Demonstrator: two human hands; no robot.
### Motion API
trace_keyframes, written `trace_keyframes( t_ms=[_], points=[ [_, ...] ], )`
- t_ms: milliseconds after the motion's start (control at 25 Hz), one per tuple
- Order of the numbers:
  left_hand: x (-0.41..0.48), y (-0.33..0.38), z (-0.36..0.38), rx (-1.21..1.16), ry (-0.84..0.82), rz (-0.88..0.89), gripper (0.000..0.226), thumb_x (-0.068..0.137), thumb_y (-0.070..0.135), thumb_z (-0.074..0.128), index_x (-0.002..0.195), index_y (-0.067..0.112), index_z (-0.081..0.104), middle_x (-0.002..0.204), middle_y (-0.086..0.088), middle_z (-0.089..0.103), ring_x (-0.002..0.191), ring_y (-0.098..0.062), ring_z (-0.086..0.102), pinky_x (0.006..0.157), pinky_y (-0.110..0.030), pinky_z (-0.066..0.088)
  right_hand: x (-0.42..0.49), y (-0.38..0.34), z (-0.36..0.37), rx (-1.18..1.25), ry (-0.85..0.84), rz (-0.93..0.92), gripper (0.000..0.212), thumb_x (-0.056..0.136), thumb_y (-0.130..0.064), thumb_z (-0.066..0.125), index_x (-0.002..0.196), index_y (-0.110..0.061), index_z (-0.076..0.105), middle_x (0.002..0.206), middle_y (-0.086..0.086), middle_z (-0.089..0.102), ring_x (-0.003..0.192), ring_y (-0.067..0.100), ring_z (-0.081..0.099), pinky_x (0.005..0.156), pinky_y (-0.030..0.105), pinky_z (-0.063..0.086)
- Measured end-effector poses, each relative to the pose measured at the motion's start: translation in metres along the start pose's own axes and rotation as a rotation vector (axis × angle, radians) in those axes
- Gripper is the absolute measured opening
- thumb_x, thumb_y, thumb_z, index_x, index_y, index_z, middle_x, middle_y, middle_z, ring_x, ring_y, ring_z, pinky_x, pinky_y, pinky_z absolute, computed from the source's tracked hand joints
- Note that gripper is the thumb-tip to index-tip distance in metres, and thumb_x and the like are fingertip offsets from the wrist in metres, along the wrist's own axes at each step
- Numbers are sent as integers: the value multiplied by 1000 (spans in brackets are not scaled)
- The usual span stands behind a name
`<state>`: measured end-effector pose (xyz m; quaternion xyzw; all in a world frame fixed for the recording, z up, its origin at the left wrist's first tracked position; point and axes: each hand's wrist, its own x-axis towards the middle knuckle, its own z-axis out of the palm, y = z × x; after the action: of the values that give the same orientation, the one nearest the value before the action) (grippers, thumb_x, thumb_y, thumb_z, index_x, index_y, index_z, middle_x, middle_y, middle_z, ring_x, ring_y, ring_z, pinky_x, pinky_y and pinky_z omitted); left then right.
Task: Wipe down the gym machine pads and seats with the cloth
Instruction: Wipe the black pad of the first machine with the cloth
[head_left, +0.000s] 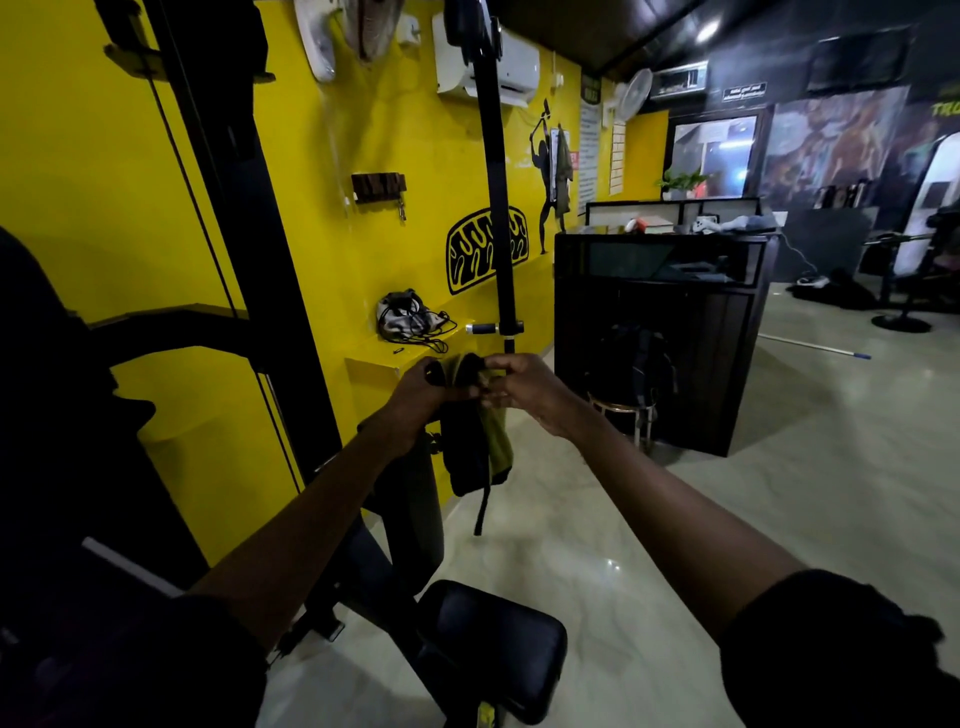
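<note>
Above the seat (491, 644), left hand (415, 389) and right hand (527, 387) grip cloth (470, 452).

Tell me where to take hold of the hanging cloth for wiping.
Grip the cloth at its bunched top edge, from above, where the left hand and right hand pinch it. It hangs limp and folded below, with a loose strip dangling, so the lower part would likely slip or unfold.

Yellow wall (363, 130), glossy pale floor (727, 467), black counter (660, 332), white air conditioner (514, 65).
</note>
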<state>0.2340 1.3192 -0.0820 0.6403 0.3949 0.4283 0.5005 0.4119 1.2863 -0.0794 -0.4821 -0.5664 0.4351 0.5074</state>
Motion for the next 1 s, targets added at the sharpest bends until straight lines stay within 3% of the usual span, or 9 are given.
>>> trace_keyframes(
  t_ms=[80,160,240,360,560,640,800,920,1000],
  points=[
    [3,-2,-1,62,43,59,41,76,-2,77,112,-1,59,103,-16,67,92,-27,65,70,-27,54,0,4,0,-202,59,-82,38,88,2,67,124,-9,65,115,8,67,92,15,66,81,32,58],
    [2,-1,-5,75,7,68,36,79,-9,70,112,0,60,97,-14,67,87,-25,64,66,-24,54,1,6,-6,-392,84,-145,52,82,-9,79,129,-15,57,130,1,54,113,16,55,91,41,55],
    [3,0,-13,78,-60,7,37,82,-9,67,113,10,59,95,-11,69,84,-26,66,68,-29,54,1,6,-14,-474,-48,-71,69,80,-22,82,140,-16,48,142,0,45,126,16,44,98,41,51],
    [2,-4,-22,-25,-99,-52,39,84,-6,68,115,12,53,103,-12,69,89,-29,68,78,-39,55,2,9,-21,-471,-213,47,47,88,-35,74,127,-15,60,123,1,64,114,18,62,89,32,56],
    [-23,-42,-35,89,-320,-206,35,87,5,70,120,13,61,108,-4,72,100,-25,68,82,-35,56,11,25,-28,-322,-69,-13,48,87,-35,74,131,-24,57,124,4,62,110,22,63,92,45,56],
    [-30,-58,-38,26,-202,-256,20,92,4,63,111,9,66,103,-15,71,97,-33,65,86,-45,54,18,31,-34,-364,43,-59,44,86,-32,76,126,-22,60,121,6,63,109,25,63,93,46,55],
    [-20,-57,-37,-243,-52,-241,21,97,14,59,117,10,64,107,-10,74,107,-36,66,91,-54,53,15,44,-22,-702,248,-291,39,87,-16,73,122,-7,58,119,13,56,104,25,56,79,29,42],
    [-6,-51,-37,-335,-112,-287,46,101,44,48,128,9,60,126,-17,64,120,-38,56,92,-48,46,6,52,3,-848,153,-539,44,82,-2,69,123,1,54,116,18,49,96,31,56,67,32,46],
    [-4,-44,-37,-368,-143,-326,63,98,61,39,125,11,63,121,-15,67,111,-31,63,88,-41,49,3,60,19,-889,46,-588,52,80,-5,71,128,0,53,117,16,48,96,28,55,69,37,52]
  ],
)
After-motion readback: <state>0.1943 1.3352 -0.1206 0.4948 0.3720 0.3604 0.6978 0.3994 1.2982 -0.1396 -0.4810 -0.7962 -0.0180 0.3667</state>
